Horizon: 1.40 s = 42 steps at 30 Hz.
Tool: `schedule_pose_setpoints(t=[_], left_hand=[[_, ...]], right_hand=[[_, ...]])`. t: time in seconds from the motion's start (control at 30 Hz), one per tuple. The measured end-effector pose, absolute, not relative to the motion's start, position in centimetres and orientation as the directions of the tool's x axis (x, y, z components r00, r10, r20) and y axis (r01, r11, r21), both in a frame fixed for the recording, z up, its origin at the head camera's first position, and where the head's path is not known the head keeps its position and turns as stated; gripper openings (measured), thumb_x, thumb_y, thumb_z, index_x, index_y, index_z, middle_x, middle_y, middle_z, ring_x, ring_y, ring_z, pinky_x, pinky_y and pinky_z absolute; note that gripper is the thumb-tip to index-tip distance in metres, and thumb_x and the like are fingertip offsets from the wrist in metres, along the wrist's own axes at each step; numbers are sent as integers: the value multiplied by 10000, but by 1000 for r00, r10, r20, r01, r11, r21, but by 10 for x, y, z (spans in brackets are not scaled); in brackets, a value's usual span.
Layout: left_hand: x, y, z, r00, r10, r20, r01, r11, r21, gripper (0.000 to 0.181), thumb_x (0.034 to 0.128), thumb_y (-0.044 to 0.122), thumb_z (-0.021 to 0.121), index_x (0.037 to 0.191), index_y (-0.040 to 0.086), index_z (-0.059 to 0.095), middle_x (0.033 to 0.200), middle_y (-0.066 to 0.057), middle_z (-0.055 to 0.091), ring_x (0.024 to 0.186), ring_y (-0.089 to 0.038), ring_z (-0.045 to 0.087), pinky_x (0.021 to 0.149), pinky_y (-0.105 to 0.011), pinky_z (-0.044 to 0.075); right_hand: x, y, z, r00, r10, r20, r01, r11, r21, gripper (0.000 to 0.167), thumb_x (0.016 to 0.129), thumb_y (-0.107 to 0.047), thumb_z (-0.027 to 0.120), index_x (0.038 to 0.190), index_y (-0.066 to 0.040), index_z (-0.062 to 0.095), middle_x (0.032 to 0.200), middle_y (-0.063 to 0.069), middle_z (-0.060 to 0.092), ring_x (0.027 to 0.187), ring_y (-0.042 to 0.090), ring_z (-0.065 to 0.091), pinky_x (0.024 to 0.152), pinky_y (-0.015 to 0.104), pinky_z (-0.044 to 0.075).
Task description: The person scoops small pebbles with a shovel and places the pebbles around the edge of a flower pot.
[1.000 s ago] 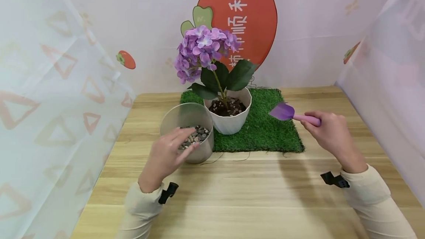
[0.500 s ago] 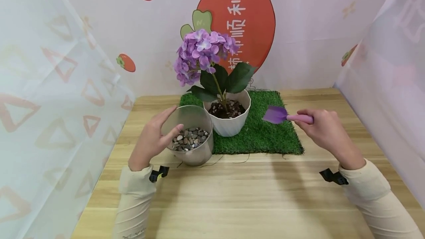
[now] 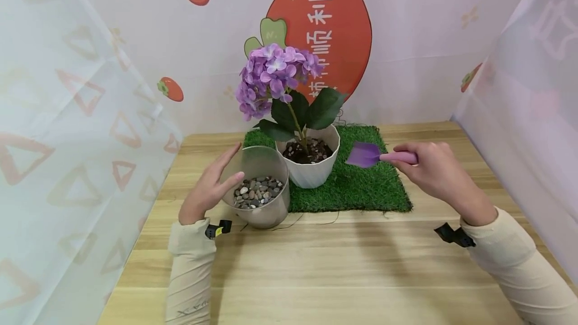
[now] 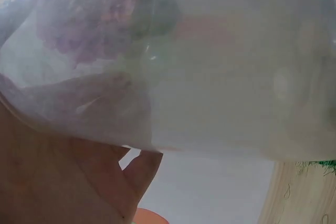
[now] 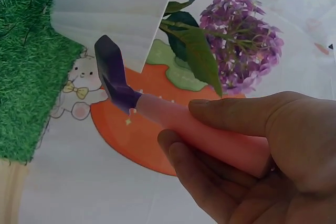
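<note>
The left hand (image 3: 205,189) is spread, its fingers (image 3: 226,158) reaching forward and thumb (image 3: 230,183) parted from them; the left arm (image 3: 189,275) runs straight behind it. Well apart, the right hand (image 3: 435,168) grips with curled fingers (image 5: 197,177), its arm (image 3: 515,270) slanting outward behind.

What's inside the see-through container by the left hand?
Small pebbles in mixed greys, browns and whites lie inside the see-through container. The top layer covers its base, so anything buried beneath can't be seen.
</note>
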<state>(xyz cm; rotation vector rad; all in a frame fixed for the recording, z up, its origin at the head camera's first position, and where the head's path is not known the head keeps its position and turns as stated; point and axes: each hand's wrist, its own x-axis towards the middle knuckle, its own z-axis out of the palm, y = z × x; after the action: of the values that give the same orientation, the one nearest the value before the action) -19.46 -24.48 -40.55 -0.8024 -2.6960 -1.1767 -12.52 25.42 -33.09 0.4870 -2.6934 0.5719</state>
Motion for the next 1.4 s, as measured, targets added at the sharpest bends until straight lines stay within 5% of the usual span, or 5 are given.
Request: schedule_pose_setpoints(t=[0.27, 0.5, 0.83, 1.2, 1.4], left_hand=[[-196, -240, -407, -829, 436, 349, 551, 541, 635, 633, 1096, 293, 511, 1673, 133, 306, 1724, -133, 341, 1598, -394, 310, 1317, -619, 225], [-193, -239, -406, -849, 417, 323, 520, 557, 648, 600, 1109, 344, 484, 1655, 133, 354, 1697, -137, 393, 1583, -390, 342, 1303, -627, 251], [-194, -238, -408, -859, 402, 318, 505, 558, 659, 574, 1125, 367, 449, 1655, 164, 360, 1693, -110, 406, 1583, -359, 353, 1308, -600, 263], [-197, -236, -408, -858, 404, 316, 505, 559, 657, 567, 1134, 360, 422, 1654, 143, 360, 1696, -133, 395, 1576, -403, 346, 1302, -620, 260], [-195, -236, -407, -864, 398, 307, 494, 562, 663, 574, 1136, 387, 413, 1656, 151, 357, 1702, -127, 385, 1582, -404, 335, 1303, -623, 255]], right_hand=[[-125, 248, -313, -867, -323, 379, -449, 837, -312, 210, 870, -97, 860, 1056, -17, 807, 908, 142, 821, 635, 131, 672, 577, 303, 497], [-127, 242, -277, -837, -444, 320, -530, 804, -270, 152, 888, -121, 852, 1038, -134, 837, 784, -118, 780, 546, -47, 500, 528, 206, 439], [-132, 217, -219, -793, -561, 237, -607, 761, -230, 127, 884, -127, 860, 973, -209, 821, 852, -133, 777, 647, -13, 600, 588, 214, 478], [-141, 176, -207, -689, -695, 207, -724, 645, -244, 30, 953, -220, 804, 925, -218, 793, 795, -220, 753, 623, -41, 603, 628, 242, 496], [-146, 153, -202, -661, -720, 211, -749, 611, -258, 65, 956, -125, 767, 984, -154, 820, 906, -88, 812, 781, 55, 726, 684, 312, 570]])
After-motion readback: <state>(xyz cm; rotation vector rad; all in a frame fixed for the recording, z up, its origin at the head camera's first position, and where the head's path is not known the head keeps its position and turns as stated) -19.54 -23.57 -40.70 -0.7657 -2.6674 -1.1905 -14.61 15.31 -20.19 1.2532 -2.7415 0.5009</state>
